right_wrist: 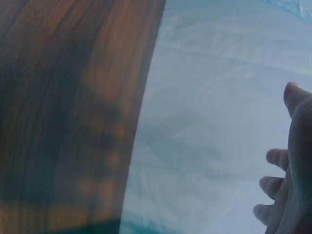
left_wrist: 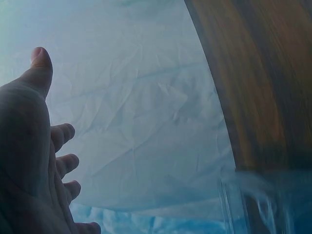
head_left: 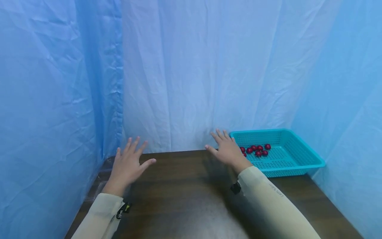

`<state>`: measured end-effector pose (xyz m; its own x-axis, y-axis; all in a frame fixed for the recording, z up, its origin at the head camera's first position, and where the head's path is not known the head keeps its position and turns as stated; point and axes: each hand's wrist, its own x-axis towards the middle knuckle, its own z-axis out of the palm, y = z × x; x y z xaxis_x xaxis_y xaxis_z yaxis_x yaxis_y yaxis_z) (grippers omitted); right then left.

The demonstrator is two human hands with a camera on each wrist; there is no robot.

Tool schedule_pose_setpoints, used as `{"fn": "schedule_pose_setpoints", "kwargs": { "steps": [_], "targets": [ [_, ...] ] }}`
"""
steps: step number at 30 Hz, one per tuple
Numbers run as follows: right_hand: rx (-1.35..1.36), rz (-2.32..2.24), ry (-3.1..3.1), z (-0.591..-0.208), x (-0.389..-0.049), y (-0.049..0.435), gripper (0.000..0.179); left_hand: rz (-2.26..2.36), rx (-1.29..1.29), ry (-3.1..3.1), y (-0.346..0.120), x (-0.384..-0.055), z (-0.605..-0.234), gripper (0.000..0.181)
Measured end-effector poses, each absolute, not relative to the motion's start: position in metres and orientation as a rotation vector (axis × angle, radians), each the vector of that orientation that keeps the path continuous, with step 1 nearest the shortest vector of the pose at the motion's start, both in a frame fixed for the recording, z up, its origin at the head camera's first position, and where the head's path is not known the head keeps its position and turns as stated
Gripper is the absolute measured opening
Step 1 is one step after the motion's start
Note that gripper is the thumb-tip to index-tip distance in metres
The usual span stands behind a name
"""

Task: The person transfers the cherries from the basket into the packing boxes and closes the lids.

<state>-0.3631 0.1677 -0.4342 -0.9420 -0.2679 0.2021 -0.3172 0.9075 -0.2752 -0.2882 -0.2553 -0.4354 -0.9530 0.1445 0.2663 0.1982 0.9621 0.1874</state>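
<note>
My left hand (head_left: pixel 126 167) hovers over the left part of the dark wooden table (head_left: pixel 179 199), its fingers spread and holding nothing. Near it, at the table's left edge, stands a clear plastic container (left_wrist: pixel 258 200), only partly visible. My right hand (head_left: pixel 228 151) is raised with fingers spread, also holding nothing. Just right of that hand sits a turquoise plastic basket (head_left: pixel 307 156) with perforated walls. Several dark red cherry-like fruits (head_left: pixel 258 153) lie in its left half, some partly covered by the hand. In both wrist views the fingers and thumb stand apart from any object.
Blue-white cloth curtains (head_left: pixel 209 73) hang behind the table and along both sides. The basket stands at the back right corner, close to the right curtain. A black wrist device (head_left: pixel 235 188) sits under the right sleeve and another (head_left: pixel 123 210) under the left.
</note>
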Motion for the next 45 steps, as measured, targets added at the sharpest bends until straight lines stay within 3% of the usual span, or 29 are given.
{"fn": "schedule_pose_setpoints", "kwargs": {
  "steps": [10, 18, 26, 33, 45],
  "targets": [
    [0.386, 0.51, -2.945, -0.413, -0.356, 0.194, 0.094, -0.33, -0.158, -2.92, -0.301, -0.276, -0.438, 0.112],
    [0.273, 0.575, -3.03, -0.398, -0.357, 0.231, 0.095, -0.307, 0.084, -3.112, -0.359, -0.264, -0.458, 0.128],
    [0.154, 0.619, -3.187, -0.377, -0.367, 0.271, 0.106, -0.405, 0.114, -3.35, -0.389, -0.251, -0.463, 0.128],
    [0.094, 0.676, -3.305, -0.372, -0.388, 0.303, 0.108, -0.442, -0.024, -3.353, -0.399, -0.234, -0.465, 0.128],
    [0.013, 0.534, -3.418, -0.398, -0.407, 0.349, 0.072, -0.628, -0.265, -3.348, -0.399, -0.23, -0.468, 0.118]
  ]
}}
